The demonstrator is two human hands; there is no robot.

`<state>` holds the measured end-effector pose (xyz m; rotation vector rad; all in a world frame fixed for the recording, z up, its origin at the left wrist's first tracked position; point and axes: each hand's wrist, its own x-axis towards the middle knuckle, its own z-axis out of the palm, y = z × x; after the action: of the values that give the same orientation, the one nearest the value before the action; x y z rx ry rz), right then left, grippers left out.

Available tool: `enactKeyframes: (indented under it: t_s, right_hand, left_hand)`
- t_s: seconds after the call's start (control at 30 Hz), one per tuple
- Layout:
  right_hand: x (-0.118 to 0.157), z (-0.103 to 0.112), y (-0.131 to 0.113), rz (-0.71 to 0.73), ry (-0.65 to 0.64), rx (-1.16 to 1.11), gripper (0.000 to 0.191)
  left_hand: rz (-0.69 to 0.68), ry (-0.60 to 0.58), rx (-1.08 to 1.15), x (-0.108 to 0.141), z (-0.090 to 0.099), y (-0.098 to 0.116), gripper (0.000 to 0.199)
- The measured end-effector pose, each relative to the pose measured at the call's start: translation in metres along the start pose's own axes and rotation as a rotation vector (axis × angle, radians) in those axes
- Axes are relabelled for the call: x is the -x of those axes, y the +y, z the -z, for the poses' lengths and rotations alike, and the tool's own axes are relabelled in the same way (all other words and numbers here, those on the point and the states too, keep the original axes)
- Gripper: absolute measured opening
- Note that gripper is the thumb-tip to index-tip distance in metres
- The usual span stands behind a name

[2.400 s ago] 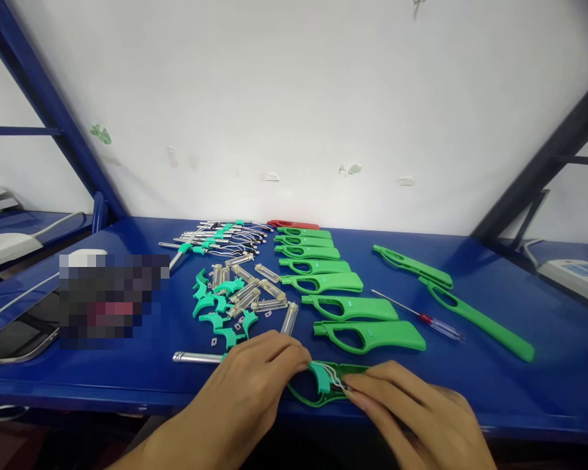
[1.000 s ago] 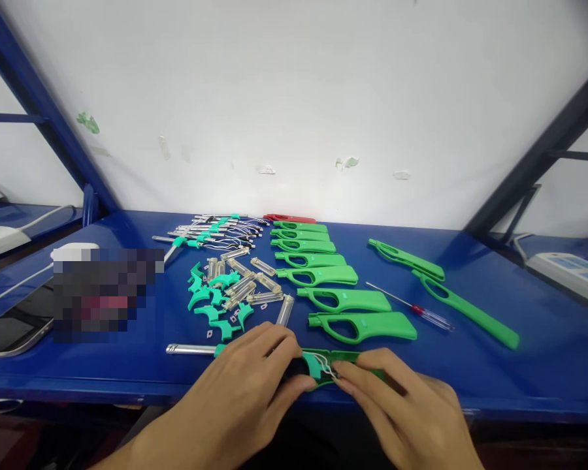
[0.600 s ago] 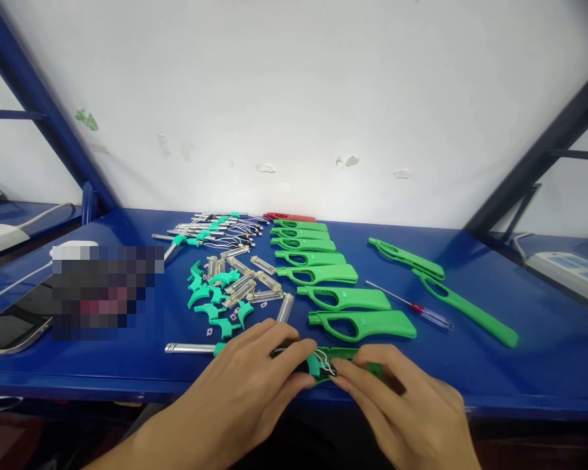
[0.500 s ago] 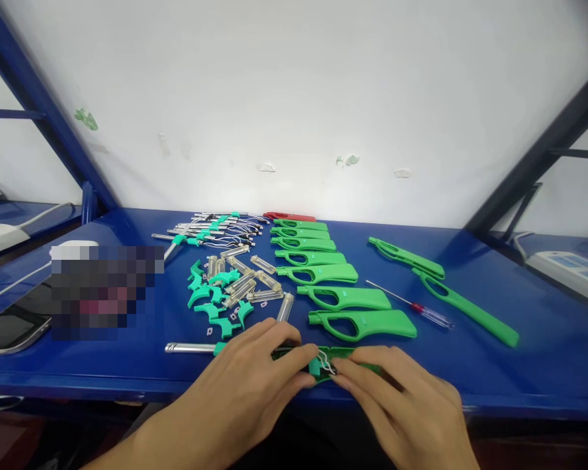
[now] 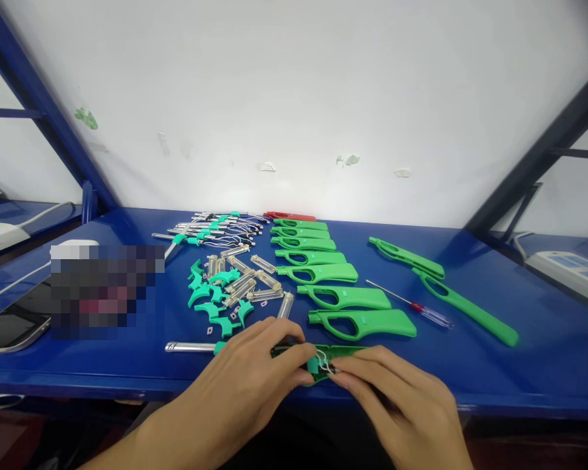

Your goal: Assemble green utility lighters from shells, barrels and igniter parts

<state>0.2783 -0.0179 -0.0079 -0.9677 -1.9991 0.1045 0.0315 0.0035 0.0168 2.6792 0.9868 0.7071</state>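
At the table's front edge lies an opened green lighter handle shell [image 5: 340, 350], its hollow inside facing up. My left hand [image 5: 259, 372] is closed around its left part, with thumb and fingers by a teal trigger [image 5: 313, 364] in the shell. A silver lighter tube [image 5: 191, 348] with a teal collar sticks out to the left of this hand. White wires [image 5: 322, 356] loop inside the shell between my hands. My right hand [image 5: 402, 391] pinches a small black igniter part [image 5: 330, 369] where the wires end; fingers partly hide it.
Behind my hands lie green handle shells [image 5: 362, 324] in a column, teal triggers [image 5: 224, 326], clear fuel tanks [image 5: 266, 296] and wired metal tubes [image 5: 210, 228]. To the right are a screwdriver [image 5: 428, 314] and more green shell halves [image 5: 470, 310]. A phone [image 5: 14, 323] lies left.
My right hand has shifted very slightly left, its fingertips still at the wires. The left hand keeps its hold on the shell, almost unmoved.
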Motion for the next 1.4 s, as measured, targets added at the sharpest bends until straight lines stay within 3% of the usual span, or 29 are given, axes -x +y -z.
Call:
enactKeyframes:
  t_s: [0.13,0.37,0.7,1.07,1.4]
  right_hand:
    - [-0.0007,-0.0018,-0.001,-0.033,0.055,-0.026,0.01]
    - [0.0026,-0.0014,0.0038,-0.032,-0.037,0.069,0.013]
    - [0.0034,-0.0038,0.0054,0.034,0.018,0.124,0.019]
    - [0.0024,0.0014,0.0053,0.068,-0.049,0.1,0.024]
    - [-0.0006,0.0012,0.0036,-0.014,-0.045,0.067,0.017]
  left_hand:
    - [0.01,0.013,0.034,-0.0008,-0.001,-0.0009,0.023]
    - [-0.002,0.055,0.05,-0.0013,-0.0019,-0.0005,0.023]
    - [-0.017,0.107,0.04,-0.0026,-0.006,-0.0016,0.023]
    - [-0.057,0.189,0.005,-0.007,-0.0069,-0.0002,0.019]
    - [-0.054,0.208,0.001,-0.0053,-0.0103,-0.0031,0.019]
